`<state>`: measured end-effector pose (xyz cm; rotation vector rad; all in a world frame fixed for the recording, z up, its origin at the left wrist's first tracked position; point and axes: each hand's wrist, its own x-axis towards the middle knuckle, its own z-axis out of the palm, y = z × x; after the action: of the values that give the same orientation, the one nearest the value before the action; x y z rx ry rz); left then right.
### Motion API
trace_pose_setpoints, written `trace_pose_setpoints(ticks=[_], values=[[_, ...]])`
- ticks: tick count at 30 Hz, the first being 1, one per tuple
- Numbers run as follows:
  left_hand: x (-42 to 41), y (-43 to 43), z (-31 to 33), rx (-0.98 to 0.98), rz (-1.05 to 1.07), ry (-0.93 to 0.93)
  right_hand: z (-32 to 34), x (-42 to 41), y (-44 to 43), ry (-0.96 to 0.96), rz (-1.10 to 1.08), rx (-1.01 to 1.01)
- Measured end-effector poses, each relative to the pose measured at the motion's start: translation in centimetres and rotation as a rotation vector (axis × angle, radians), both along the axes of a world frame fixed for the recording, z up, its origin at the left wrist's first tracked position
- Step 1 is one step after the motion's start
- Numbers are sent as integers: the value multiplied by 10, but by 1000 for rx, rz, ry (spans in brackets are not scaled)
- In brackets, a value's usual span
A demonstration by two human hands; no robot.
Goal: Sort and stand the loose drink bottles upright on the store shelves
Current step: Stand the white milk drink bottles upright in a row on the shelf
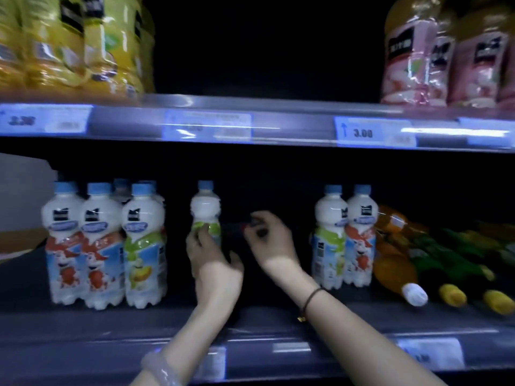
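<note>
My left hand (pixel 213 263) grips the lower part of a white milk-drink bottle with a green label and blue cap (pixel 205 208). The bottle stands upright deep in the middle of the lower shelf (pixel 264 319). My right hand (pixel 269 238) hovers just to the right of it with fingers loosely bent and nothing visible in them. To the left stands a group of like bottles, red-labelled (pixel 83 246) and green-labelled (pixel 143 240). An upright pair (pixel 345 235) stands to the right. Further right, an orange bottle with a white cap (pixel 395 271) and green bottles with yellow caps (pixel 451 263) lie on their sides.
The upper shelf holds yellow juice bottles (pixel 69 43) at the left and pink-labelled bottles (pixel 446 57) at the right, with a dark gap between them. A rail with price tags (pixel 373 132) runs along its front edge. A second tag rail (pixel 429 355) fronts the lower shelf.
</note>
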<state>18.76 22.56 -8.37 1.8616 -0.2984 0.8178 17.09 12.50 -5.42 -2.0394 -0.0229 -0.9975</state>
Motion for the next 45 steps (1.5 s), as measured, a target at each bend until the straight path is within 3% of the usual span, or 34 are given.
trace_pose_setpoints(ticks=[2, 4, 6, 9, 17, 22, 26, 29, 35, 38, 40, 43, 45], values=[[-17, -25, 11, -2, -74, -141, 12, -35, -33, -339, -192, 22], [-26, -59, 24, 4, -374, 17, 22, -60, -75, -459, -446, 64], [-31, -94, 33, 39, -632, 279, 29, -72, -113, -298, -515, 212], [-31, -123, 31, 41, -794, 451, 25, -69, -137, 84, -305, 419], [-21, -54, 18, 186, -597, 314, -12, -62, -96, 41, -50, 381], [-22, 29, 14, 79, -432, 202, -14, -48, -14, 97, 166, 415], [-11, 65, 11, 126, -153, 132, -10, -28, 42, 71, 210, 446], [-8, 69, 8, 123, -138, 156, -9, -24, 54, 72, 218, 470], [-30, 57, -11, 50, -159, 56, -14, -30, 41, 160, 169, 299], [-62, 32, -9, -32, -169, -182, -13, -39, 27, 185, 193, 288], [-70, 4, -5, 33, -244, -324, -10, -51, 5, 144, 154, 242], [-75, -50, 5, 136, -419, -281, -5, -81, -50, 133, -101, -14], [-74, -89, 8, 200, -524, -192, -2, -105, -94, 258, -449, -348]])
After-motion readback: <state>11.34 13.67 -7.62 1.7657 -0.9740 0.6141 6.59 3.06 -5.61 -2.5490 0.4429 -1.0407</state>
